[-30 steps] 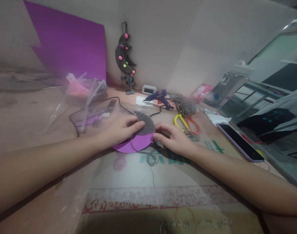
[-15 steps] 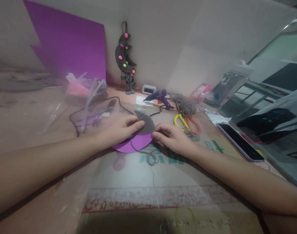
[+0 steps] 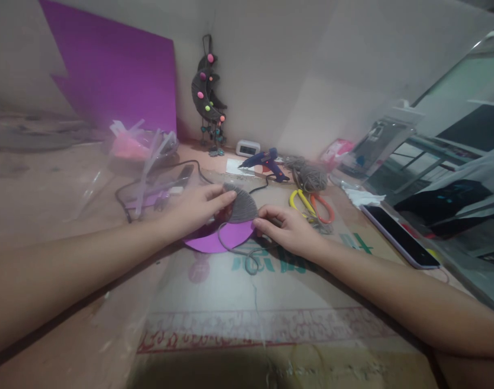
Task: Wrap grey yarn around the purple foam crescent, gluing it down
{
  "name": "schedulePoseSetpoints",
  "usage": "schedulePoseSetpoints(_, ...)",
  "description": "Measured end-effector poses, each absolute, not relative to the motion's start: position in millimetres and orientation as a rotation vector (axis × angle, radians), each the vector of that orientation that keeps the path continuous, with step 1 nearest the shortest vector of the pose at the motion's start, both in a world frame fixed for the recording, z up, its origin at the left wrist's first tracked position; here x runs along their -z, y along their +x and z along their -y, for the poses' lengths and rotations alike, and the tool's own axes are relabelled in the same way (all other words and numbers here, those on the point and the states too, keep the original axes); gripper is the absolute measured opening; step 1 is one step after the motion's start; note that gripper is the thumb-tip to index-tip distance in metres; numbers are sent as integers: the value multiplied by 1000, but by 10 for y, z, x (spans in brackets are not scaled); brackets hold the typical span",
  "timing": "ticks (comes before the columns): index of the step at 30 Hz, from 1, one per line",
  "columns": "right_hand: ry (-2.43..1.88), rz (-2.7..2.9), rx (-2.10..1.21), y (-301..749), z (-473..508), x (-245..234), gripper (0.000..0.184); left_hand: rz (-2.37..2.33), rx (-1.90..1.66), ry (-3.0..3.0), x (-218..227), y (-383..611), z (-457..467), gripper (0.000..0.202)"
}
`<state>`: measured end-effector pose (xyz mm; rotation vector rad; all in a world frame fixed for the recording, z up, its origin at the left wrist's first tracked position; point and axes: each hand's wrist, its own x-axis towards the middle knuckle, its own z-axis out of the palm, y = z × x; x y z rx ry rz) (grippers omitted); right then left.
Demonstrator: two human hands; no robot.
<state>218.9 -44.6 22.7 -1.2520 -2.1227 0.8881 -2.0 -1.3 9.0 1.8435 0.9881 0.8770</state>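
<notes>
A purple crescent cutout (image 3: 220, 239), partly wrapped in grey yarn (image 3: 242, 207), lies on a cardboard sheet (image 3: 251, 302). My left hand (image 3: 194, 208) rests on its left side, fingers closed together on the upper tip of the wrapped part. My right hand (image 3: 285, 227) sits at the right edge, fingers curled and pinching at the yarn by the cutout's edge. A loose strand of yarn (image 3: 247, 258) loops below the cutout.
Behind lie a blue glue gun (image 3: 265, 161) with black cord, a yarn bundle (image 3: 309, 174), yellow and orange scissors (image 3: 312, 206), a phone (image 3: 399, 235), a small clock (image 3: 247, 148), a plastic bag (image 3: 139, 148), a purple sheet (image 3: 117, 86) and a finished moon ornament (image 3: 208, 97) against the wall.
My left hand has shifted up and back, its fingers moving from the middle of the wrapped yarn to its upper tip. My right hand has stayed in place.
</notes>
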Motion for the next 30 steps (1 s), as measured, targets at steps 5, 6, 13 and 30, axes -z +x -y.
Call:
schedulePoseSetpoints(5,-1213,2116,-895,2203,436,-216,27,-996,-891,1823,-90,-16,16,38)
schedulePoseSetpoints(6,-1189,2112,-885,2214,426,-210,30,-990,-884,1820,-89,-16,17,37)
schedulePoseSetpoints(13,-1202,1952,-884,2284,324,-161,41,-983,-869,1808,-61,-26,-1,37)
schedulePoseSetpoints(30,-1337,2212,-378,2364,267,-468,13,-1045,-899,1793,-77,-17,6,39)
